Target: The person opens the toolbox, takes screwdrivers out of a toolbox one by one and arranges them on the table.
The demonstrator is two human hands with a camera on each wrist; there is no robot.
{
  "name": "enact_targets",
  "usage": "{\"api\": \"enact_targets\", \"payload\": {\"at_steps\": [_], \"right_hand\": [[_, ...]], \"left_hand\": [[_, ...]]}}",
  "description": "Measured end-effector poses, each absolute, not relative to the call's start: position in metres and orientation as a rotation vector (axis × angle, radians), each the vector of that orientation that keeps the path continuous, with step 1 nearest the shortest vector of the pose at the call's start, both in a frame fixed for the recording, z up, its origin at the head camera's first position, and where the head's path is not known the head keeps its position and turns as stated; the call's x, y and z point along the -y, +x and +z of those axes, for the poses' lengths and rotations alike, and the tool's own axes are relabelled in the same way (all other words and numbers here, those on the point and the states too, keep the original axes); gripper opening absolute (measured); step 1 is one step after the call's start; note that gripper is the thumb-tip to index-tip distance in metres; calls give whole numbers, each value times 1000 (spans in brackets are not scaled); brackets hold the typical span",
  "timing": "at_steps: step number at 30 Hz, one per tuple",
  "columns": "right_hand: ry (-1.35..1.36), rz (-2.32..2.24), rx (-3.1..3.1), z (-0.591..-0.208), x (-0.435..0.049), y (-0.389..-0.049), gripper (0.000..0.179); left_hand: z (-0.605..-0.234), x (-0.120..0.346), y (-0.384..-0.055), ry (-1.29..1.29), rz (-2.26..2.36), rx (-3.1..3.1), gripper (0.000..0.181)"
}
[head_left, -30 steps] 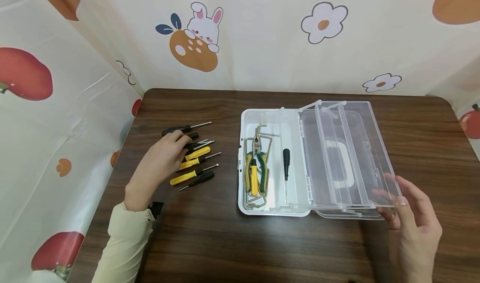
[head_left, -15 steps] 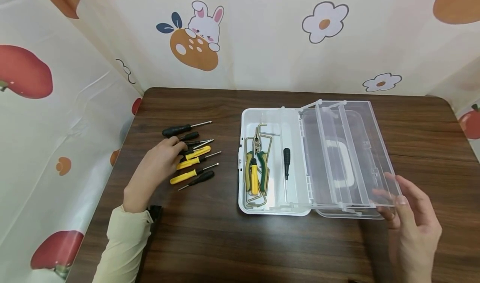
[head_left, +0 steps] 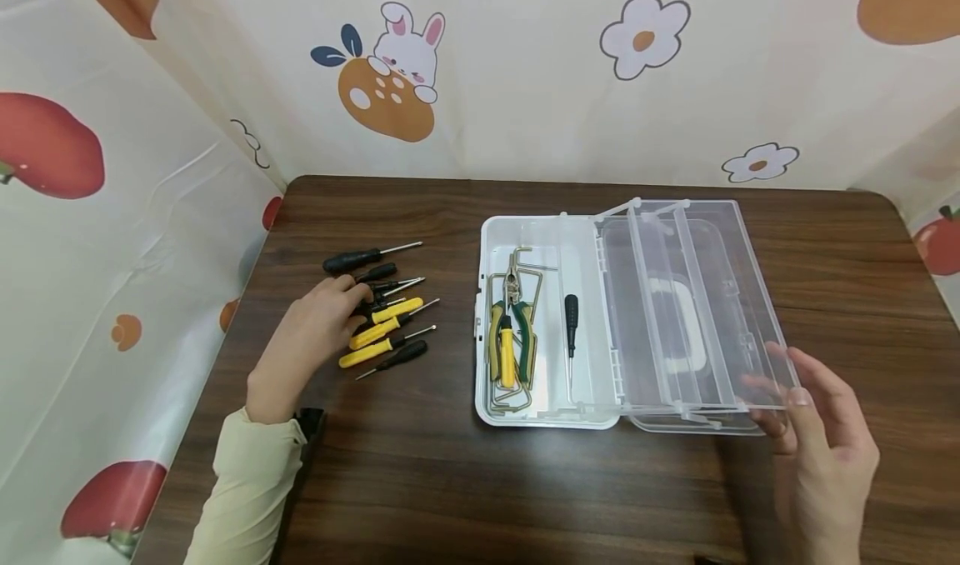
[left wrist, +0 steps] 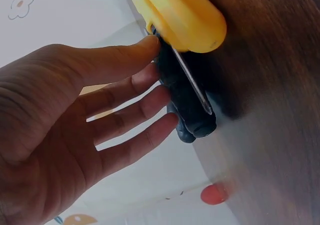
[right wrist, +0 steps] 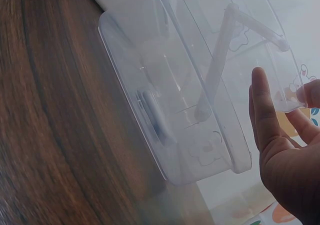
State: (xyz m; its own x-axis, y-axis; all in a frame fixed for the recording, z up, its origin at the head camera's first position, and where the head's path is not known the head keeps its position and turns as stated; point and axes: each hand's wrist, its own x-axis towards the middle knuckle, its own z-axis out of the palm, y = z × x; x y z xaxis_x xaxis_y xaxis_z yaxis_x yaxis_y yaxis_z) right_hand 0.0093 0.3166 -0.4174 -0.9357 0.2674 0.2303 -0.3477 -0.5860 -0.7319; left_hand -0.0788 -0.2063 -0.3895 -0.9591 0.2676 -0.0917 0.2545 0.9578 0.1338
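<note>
On the left of the table, my left hand (head_left: 303,327) reaches into a row of black and yellow screwdrivers. In the left wrist view its thumb and fingertips pinch a black screwdriver handle (left wrist: 187,105), beside a thick yellow handle (left wrist: 192,20). A thin metal shaft (left wrist: 192,80) lies across the black handle. My right hand (head_left: 832,448) holds the near right corner of a clear divided tray (head_left: 716,302), thumb on one side and fingers on the other. That tray is hinged to the clear lid (right wrist: 165,60), which is swung out to the right of the white toolbox (head_left: 555,423).
In the toolbox lie green-handled pliers (head_left: 522,340), a yellow screwdriver (head_left: 507,361), several bent metal rods (head_left: 537,286) and a black screwdriver (head_left: 572,323). A loose black screwdriver (head_left: 352,260) lies behind my left hand. Patterned sheeting (head_left: 525,90) borders the table's back and left.
My left hand has drawn slightly back toward me from the rear black screwdrivers, and the yellow screwdrivers beside it have shifted a little. The right hand keeps holding the tray.
</note>
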Motion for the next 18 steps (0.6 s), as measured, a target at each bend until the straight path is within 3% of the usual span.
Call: {"api": "enact_targets", "payload": {"at_steps": [11,18], "right_hand": [[130,2535,1186,-417,-317,9,42],[155,2545,1168,-418,-318,9,42]], "left_hand": [[-388,204,-76,422,187,-3013,28],[-384,186,-79,589,181,-3061,26]]}}
